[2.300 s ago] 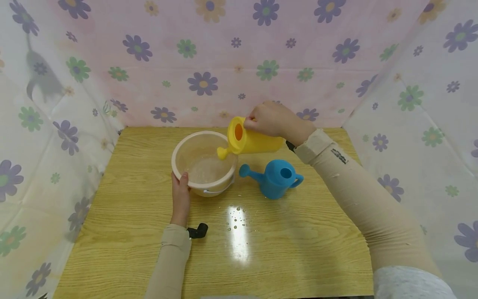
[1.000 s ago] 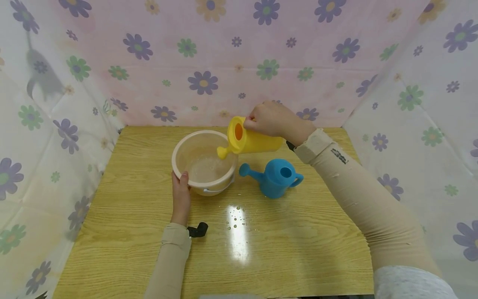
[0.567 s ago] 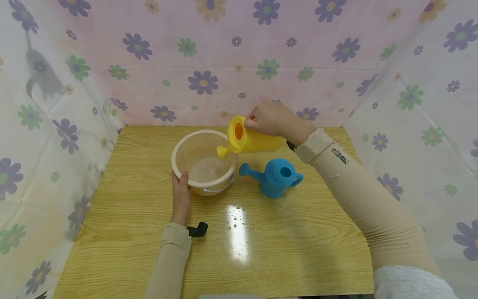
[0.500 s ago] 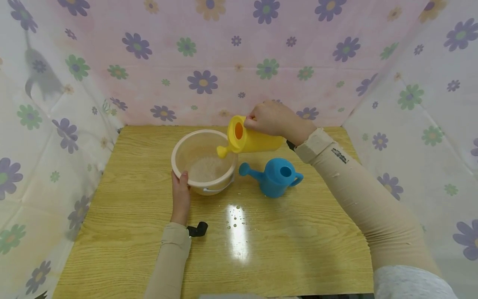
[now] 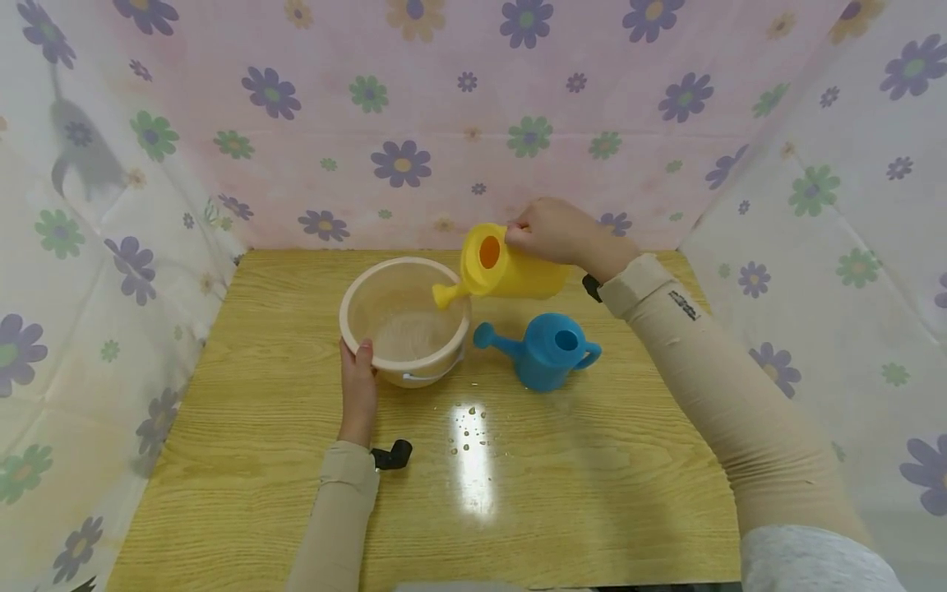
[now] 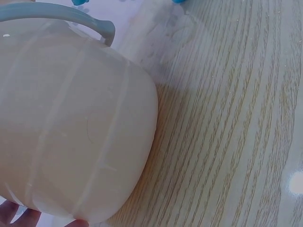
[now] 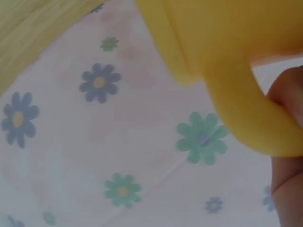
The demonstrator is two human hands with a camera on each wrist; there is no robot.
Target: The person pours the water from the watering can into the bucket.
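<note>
My right hand grips the handle of a yellow watering can, tipped with its spout down to the left over a beige bucket. The curved yellow handle passes through my fingers in the right wrist view. With the thumb over the rim and fingers against the outer wall, my left hand holds the bucket's near left side. Shallow water shows in the bucket. The bucket's ribbed wall fills the left of the left wrist view, fingertips at its lower edge. No stream from the spout can be made out.
A blue watering can stands upright right of the bucket, its spout pointing left. Water drops lie on the wooden table in front. Flowered cloth walls the back and both sides.
The yellow watering can and my right hand have shifted slightly right, and the can is tipped a little less steeply. My left hand and the bucket have stayed put.
</note>
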